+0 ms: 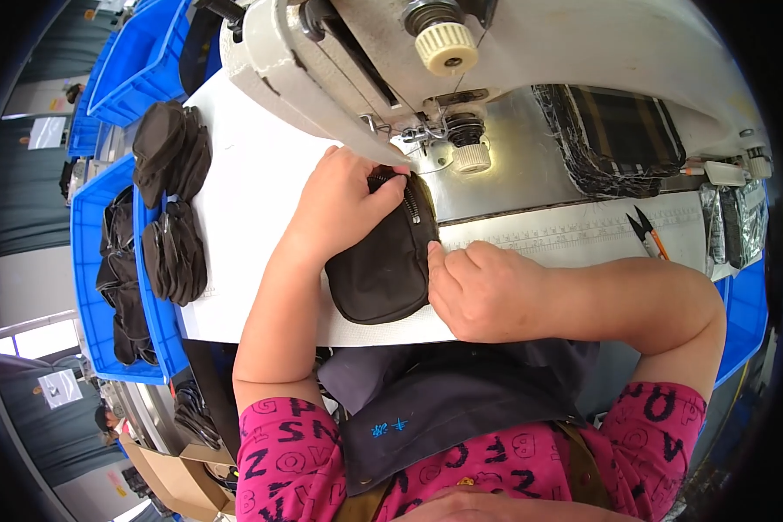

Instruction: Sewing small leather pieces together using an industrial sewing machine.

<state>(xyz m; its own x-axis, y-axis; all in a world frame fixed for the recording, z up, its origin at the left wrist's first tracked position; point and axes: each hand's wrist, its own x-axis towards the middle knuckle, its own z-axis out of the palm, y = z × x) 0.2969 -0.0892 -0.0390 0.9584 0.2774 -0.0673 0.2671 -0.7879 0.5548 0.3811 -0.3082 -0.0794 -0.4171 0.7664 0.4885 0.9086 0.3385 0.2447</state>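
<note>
Pouch (378,274) sits between two grips: the left hand (348,198) pinches its top beside the zip (411,207); the right hand's (485,291) fingers curl against its right edge, whether pinching I cannot tell. It lies near the bench's (252,217) front edge, before the sewing machine (583,52). Holding it flat, steering evenly, fingertips well clear, should serve best.

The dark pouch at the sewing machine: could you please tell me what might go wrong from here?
The left grip, on the dark pouch, is close to the sewing machine's needle area, so fingers might get hurt if it runs. The zipper is near there too; a stitch could possibly hit its teeth. The pointed snips lie beside the right forearm, which might brush them.
</note>
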